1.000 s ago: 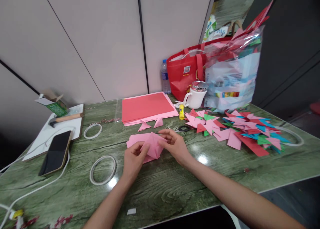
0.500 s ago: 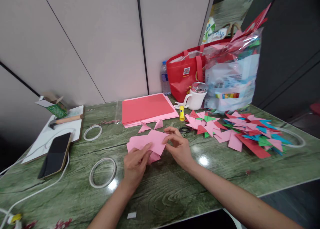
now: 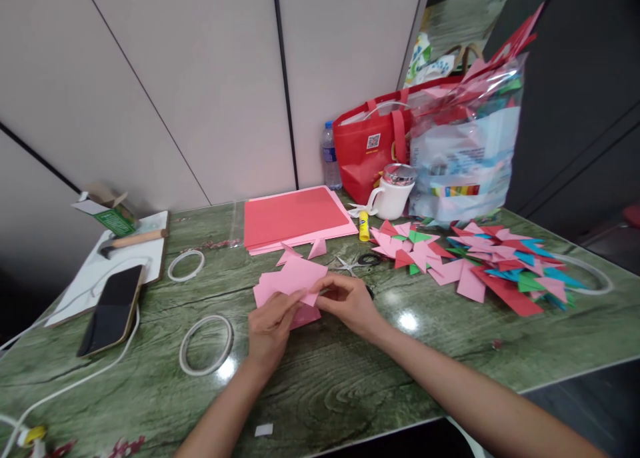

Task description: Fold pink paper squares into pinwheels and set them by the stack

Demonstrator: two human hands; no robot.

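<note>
Both hands, left hand (image 3: pixel 270 325) and right hand (image 3: pixel 345 301), pinch a pink paper sheet (image 3: pixel 295 276) (above a pink stack (image 3: pixel 267 291)) mid-table (image 3: pixel 350 391), toward the near edge.

phone (image 3: pixel 113 309) left | tape ring (image 3: pixel 206 344) | red paper stack (image 3: pixel 295 218) | glue stick (image 3: pixel 363 225) | mug (image 3: pixel 393 191) | folded triangles (image 3: pixel 480 265) right

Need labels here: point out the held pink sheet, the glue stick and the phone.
pink sheet (image 3: pixel 295 275), head view, upper face.
glue stick (image 3: pixel 363 227), head view, yellow body.
phone (image 3: pixel 113 309), head view, dark screen.
</note>
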